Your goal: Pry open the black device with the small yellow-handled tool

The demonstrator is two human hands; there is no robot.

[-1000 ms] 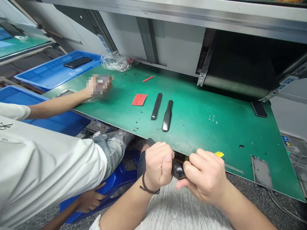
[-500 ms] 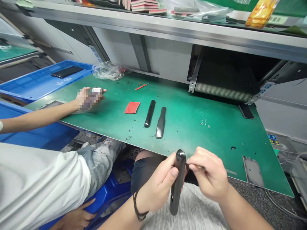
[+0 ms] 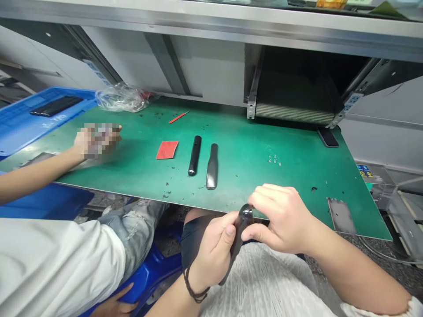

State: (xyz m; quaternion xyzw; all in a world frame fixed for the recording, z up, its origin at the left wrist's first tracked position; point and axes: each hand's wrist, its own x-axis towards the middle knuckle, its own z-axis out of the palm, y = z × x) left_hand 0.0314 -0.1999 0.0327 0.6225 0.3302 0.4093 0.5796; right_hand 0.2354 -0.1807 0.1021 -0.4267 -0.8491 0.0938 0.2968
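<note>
My left hand (image 3: 213, 248) is wrapped around a long black plastic casing (image 3: 245, 215) with a glossy rounded end, tilted above my lap. My right hand (image 3: 282, 218) grips the casing's upper end, fingertips at the rounded tip and thumb against its side. Whether anything small sits under those fingers is hidden. Beyond my hands, a slim black casing (image 3: 194, 156) and a dark piece with one wider end (image 3: 212, 167) lie side by side on the green tabletop (image 3: 244, 163). To their left is a red square (image 3: 167, 150).
A co-worker's blurred hand (image 3: 97, 141) reaches over the table at left. Blue bins (image 3: 87, 94) and a crumpled clear bag (image 3: 122, 97) are behind it. A red thin tool (image 3: 178, 117), a phone (image 3: 328, 137) and a grey plate (image 3: 341, 215) lie about. A metal shelf (image 3: 211, 26) spans overhead.
My right hand has gone from a pinch beside the casing to a grip on its upper end. The casing leans more, its lower end swung left. The view has shifted right.
</note>
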